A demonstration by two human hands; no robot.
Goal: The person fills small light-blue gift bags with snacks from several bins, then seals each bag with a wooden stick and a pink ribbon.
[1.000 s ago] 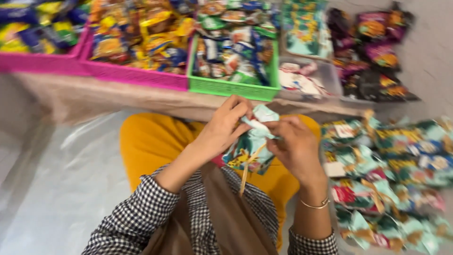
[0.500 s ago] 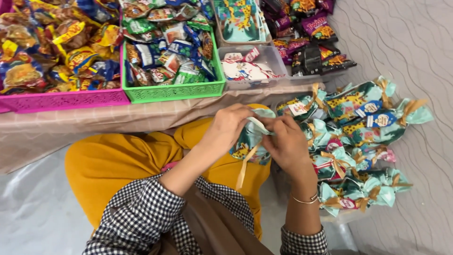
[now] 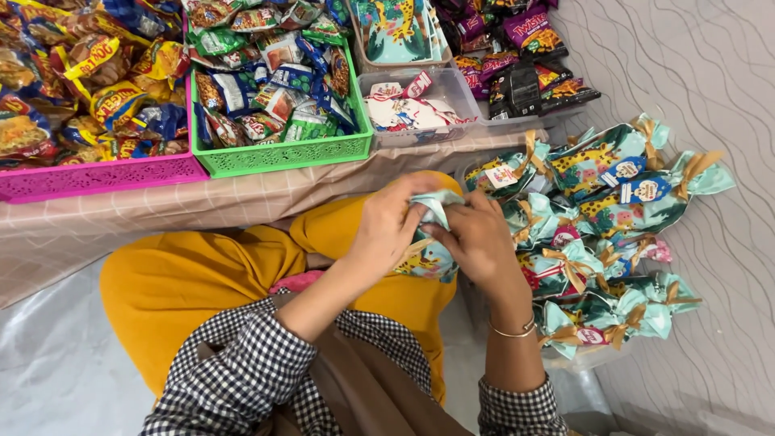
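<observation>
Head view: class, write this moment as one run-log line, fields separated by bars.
left hand: pinching top of teal gift bag | right hand: gripping same bag | bag: over lap, gold ribbon hanging | tied bags pile: right side

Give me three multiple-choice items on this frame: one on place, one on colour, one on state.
1. Where does the pile of tied gift packs lie?
A. On the person's right
B. On the person's left
C. Inside the green basket

2. What colour is the basket beside the pink basket?
A. Blue
B. Green
C. White

3. How is the teal pack held?
A. Left hand only
B. Lying loose on the lap
C. Between both hands

Answers:
1 A, the pile sits past the right hand on the floor.
2 B, its lattice wall is bright green.
3 C, the left hand and right hand both grip it at its top.
</observation>
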